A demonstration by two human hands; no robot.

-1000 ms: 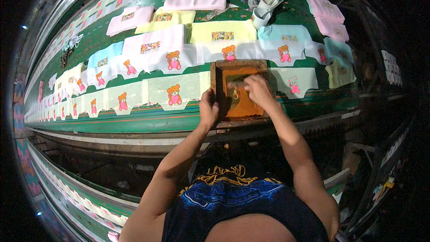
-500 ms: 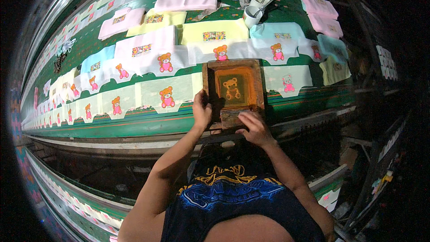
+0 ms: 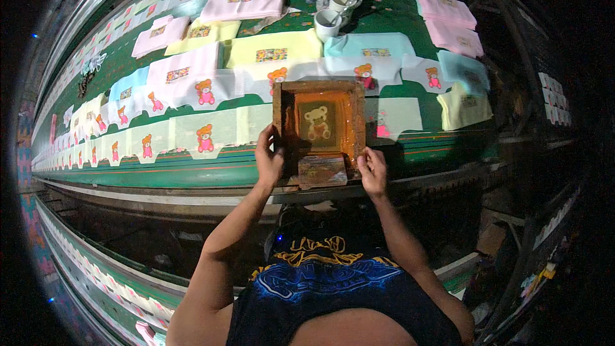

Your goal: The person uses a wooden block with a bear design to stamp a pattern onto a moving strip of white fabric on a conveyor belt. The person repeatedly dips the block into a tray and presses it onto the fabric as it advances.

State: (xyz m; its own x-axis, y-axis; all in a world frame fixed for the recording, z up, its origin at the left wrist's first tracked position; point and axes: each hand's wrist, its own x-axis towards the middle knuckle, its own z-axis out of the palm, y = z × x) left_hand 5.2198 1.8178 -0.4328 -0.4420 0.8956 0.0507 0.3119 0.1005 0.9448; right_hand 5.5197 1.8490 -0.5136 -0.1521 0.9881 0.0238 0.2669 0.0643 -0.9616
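Note:
Between my hands is a wooden screen-printing frame, its orange-stained mesh showing a pale teddy bear stencil. My left hand is closed on the frame's left side near the close corner. On the opposite side, my right hand grips the lower right edge. A wooden squeegee lies inside the near end of the frame. Just right of the frame, a pale cloth piece carries a pink, partly coloured bear, which the frame partly covers. To the left, a similar cloth bears a finished-looking brown and pink bear.
Rows of printed cloth pieces cover the long green table. Folded pink cloths, yellow cloths and blue cloths lie farther back. Two white cups with handled tools stand behind them. A metal rail runs along the near edge.
My right hand has left the squeegee and taken hold of the frame's right edge. The frame has shifted right along the table, now overlapping the cloth with the pink bear.

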